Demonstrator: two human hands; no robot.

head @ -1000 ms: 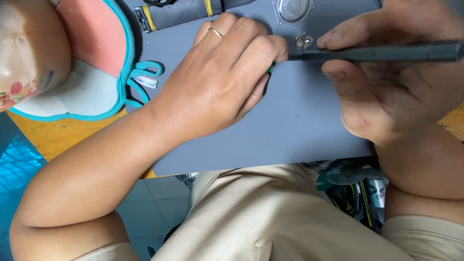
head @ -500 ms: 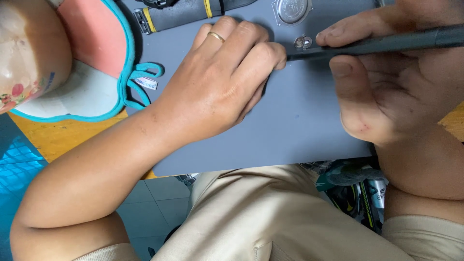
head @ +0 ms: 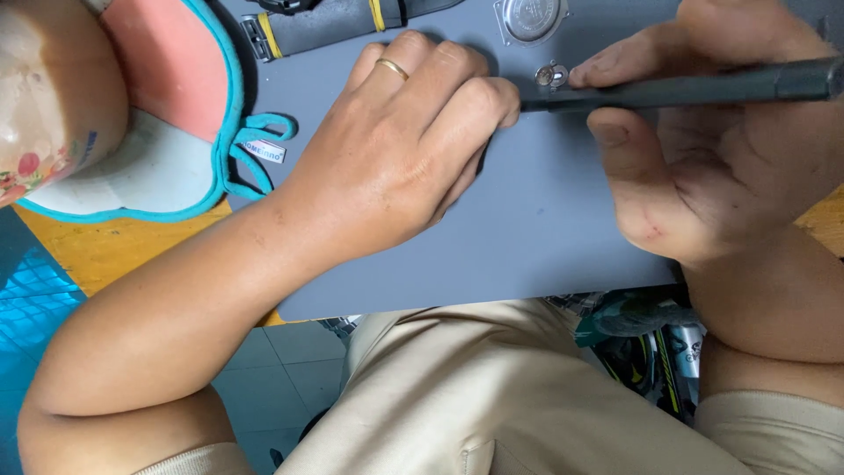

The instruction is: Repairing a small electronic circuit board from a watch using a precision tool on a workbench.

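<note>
My left hand point(head: 400, 145), a gold ring on one finger, lies curled on the grey work mat point(head: 536, 237), its fingers bent over something I cannot see. My right hand point(head: 703, 149) grips a dark slim tool point(head: 694, 88) that lies nearly level, its tip reaching in under my left fingers. Just above the tool's tip a small round metal part point(head: 551, 76) rests on the mat. Further up sits a round silver watch case point(head: 532, 18), and a dark watch strap point(head: 343, 22) with yellow stitching lies at the top left.
A pink pad with a teal edge and loop point(head: 189, 114) lies at the left, with a rounded flowered object point(head: 40, 97) on it. The yellow table point(head: 114, 246) shows beyond the mat. My beige trousers point(head: 492, 396) and the tiled floor point(head: 281, 361) are below.
The tool and my right hand have shifted slightly upward and to the right. My left hand has stayed put on the mat.
</note>
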